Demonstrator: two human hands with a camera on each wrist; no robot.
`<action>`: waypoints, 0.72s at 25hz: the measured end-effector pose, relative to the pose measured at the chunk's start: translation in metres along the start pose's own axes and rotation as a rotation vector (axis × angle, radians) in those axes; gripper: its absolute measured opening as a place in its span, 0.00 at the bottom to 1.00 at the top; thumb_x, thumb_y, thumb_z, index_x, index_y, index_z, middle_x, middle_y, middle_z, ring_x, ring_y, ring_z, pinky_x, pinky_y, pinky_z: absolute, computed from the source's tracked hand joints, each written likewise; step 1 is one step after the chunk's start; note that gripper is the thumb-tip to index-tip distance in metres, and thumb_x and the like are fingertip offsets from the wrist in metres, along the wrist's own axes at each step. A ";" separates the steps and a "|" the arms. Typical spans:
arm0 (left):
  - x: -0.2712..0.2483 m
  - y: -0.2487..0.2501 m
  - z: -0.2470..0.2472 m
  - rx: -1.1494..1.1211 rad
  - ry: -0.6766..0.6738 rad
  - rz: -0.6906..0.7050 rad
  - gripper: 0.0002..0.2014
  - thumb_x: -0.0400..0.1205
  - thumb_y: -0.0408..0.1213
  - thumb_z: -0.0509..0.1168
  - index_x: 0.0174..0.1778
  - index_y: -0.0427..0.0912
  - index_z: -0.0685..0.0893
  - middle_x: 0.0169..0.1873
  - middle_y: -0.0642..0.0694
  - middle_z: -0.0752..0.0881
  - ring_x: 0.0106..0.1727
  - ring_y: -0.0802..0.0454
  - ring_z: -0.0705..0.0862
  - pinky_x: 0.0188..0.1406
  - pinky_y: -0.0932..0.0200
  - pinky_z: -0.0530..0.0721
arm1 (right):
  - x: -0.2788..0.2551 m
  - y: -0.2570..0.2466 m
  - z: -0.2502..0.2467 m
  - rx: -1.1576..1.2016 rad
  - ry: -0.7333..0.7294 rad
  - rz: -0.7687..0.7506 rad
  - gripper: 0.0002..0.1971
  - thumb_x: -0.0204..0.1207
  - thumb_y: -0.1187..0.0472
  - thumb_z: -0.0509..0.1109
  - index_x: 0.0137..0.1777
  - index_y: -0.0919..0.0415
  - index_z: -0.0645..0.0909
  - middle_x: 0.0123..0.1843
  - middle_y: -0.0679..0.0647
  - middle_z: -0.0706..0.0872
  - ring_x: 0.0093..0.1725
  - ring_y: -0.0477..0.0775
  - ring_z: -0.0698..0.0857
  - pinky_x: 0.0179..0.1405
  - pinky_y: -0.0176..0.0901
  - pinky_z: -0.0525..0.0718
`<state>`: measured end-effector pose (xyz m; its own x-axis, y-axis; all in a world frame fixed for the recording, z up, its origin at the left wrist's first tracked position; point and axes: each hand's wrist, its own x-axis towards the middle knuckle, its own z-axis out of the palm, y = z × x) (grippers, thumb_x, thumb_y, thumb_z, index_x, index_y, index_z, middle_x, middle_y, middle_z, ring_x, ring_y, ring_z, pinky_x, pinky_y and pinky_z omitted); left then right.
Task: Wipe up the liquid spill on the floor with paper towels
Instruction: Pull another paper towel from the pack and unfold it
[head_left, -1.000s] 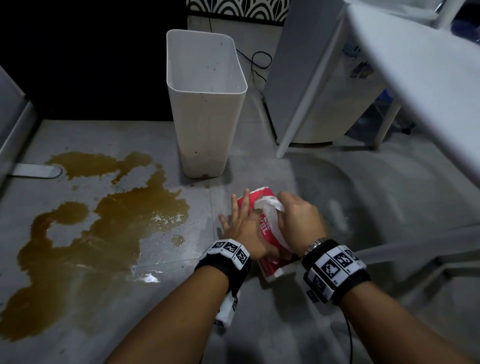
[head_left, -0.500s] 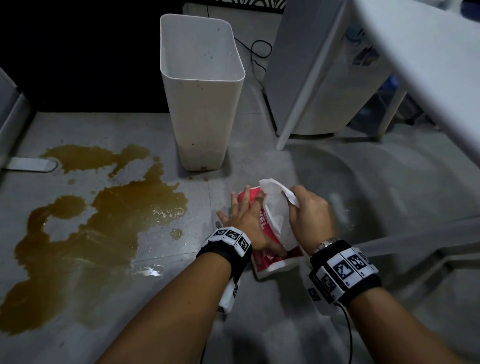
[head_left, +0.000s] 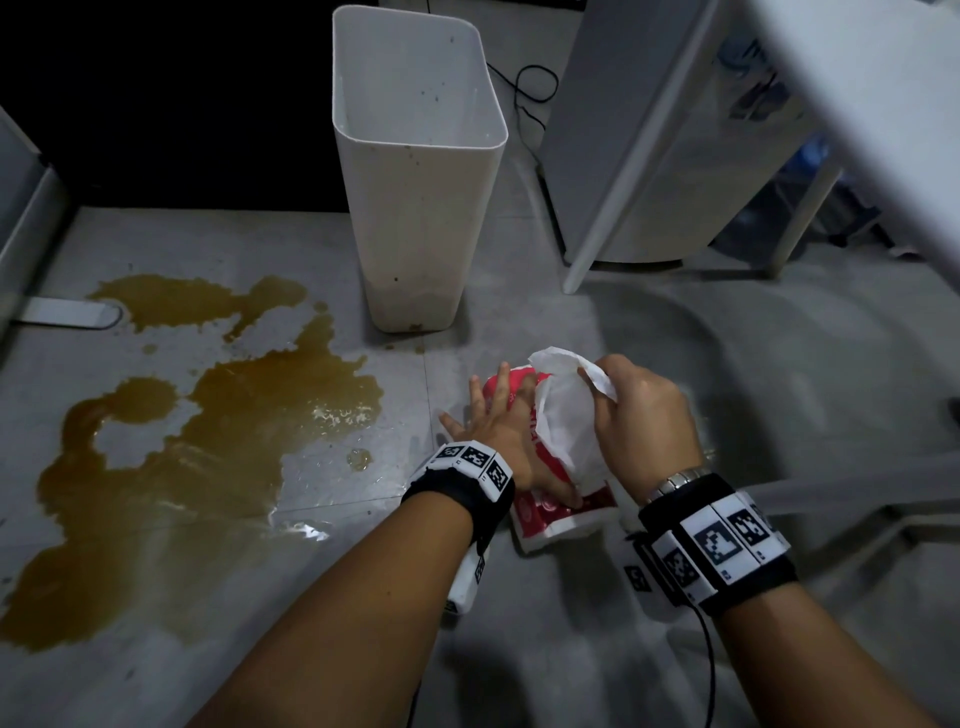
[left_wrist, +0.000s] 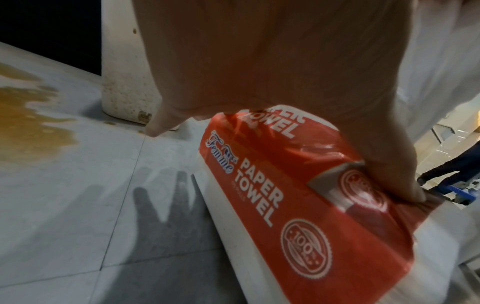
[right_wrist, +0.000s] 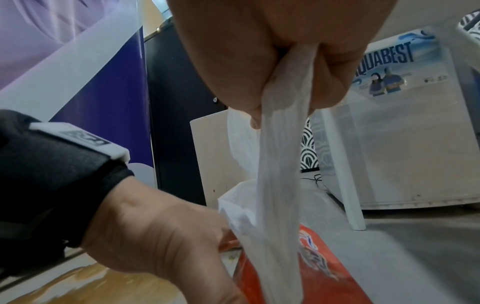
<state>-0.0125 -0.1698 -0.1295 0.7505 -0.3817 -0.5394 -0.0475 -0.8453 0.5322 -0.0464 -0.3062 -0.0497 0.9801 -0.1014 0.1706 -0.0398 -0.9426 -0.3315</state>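
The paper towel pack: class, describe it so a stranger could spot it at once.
Start at the tall white bin standing on the grey floor. Just in front lies the paper towel pack, under the left hand. It is the only red thing there.

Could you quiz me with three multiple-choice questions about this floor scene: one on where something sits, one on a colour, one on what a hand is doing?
1. Where does the white bin stand?
A. On the floor beyond the paper towel pack
B. On top of the spill
C. On the chair seat

2. What colour is the spill?
A. Clear blue
B. Brown
C. Bright green

3. What is the right hand doing?
A. Resting flat on the floor
B. Holding the bin's rim
C. Gripping a white paper towel

Answers:
1. A: the bin stands upright on the grey floor, farther from the person than the paper towel pack and beside the spill.
2. B: the puddle is brown on grey tile.
3. C: the fingers close round the paper towel rising from the pack, which the left hand presses down.
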 end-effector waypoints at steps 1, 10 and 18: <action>0.000 0.000 0.000 0.000 0.000 -0.002 0.78 0.44 0.67 0.81 0.80 0.68 0.32 0.82 0.58 0.26 0.82 0.40 0.24 0.71 0.15 0.35 | -0.001 -0.001 -0.002 -0.005 0.012 0.000 0.04 0.79 0.65 0.68 0.42 0.62 0.79 0.35 0.61 0.85 0.35 0.70 0.82 0.29 0.54 0.79; 0.000 -0.006 0.009 0.103 -0.018 0.024 0.78 0.45 0.71 0.80 0.80 0.66 0.29 0.80 0.55 0.22 0.80 0.37 0.21 0.71 0.15 0.36 | 0.013 -0.011 -0.049 0.044 0.157 -0.038 0.11 0.83 0.60 0.68 0.39 0.60 0.75 0.28 0.50 0.72 0.27 0.59 0.71 0.29 0.43 0.64; -0.034 -0.024 -0.040 -0.370 0.111 0.019 0.60 0.64 0.54 0.81 0.86 0.50 0.49 0.86 0.48 0.50 0.87 0.46 0.48 0.84 0.37 0.50 | 0.034 -0.041 -0.101 0.681 0.134 0.090 0.17 0.83 0.52 0.70 0.32 0.57 0.79 0.28 0.44 0.82 0.28 0.42 0.78 0.29 0.37 0.76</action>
<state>-0.0105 -0.1218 -0.0976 0.8195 -0.3360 -0.4643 0.1640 -0.6387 0.7518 -0.0310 -0.3032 0.0630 0.9445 -0.2497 0.2134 0.0535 -0.5241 -0.8500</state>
